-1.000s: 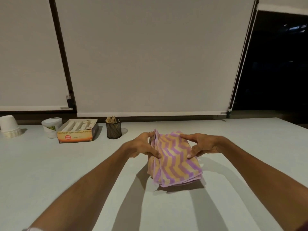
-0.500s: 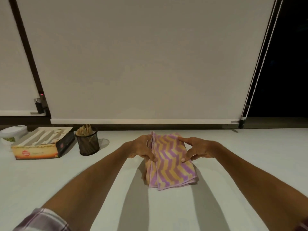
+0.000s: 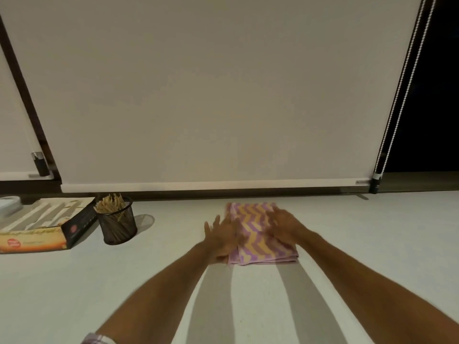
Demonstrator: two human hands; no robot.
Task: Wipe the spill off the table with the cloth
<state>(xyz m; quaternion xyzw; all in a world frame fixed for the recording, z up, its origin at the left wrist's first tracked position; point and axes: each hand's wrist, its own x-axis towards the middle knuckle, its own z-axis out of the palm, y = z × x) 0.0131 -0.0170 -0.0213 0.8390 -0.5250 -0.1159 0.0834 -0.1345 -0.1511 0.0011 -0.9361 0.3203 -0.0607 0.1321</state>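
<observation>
A folded cloth (image 3: 255, 242) with purple and orange zigzag stripes lies flat on the white table (image 3: 74, 289), near its far edge. My left hand (image 3: 223, 237) rests at the cloth's left edge with fingers spread, partly on the fabric. My right hand (image 3: 285, 225) lies palm down on the cloth's right half, fingers spread. Both hands are blurred. I see no spill on the table surface.
A black mesh cup of wooden sticks (image 3: 116, 222) stands to the left. Beside it lies an open orange box of cutlery (image 3: 42, 227), and a white container (image 3: 8, 204) sits at the far left edge. A roller blind (image 3: 211, 95) hangs behind the table.
The cloth, held up off the table by both hands, now lies flat on it. My hands have let go of its edges and spread out on top. The view has shifted right.
</observation>
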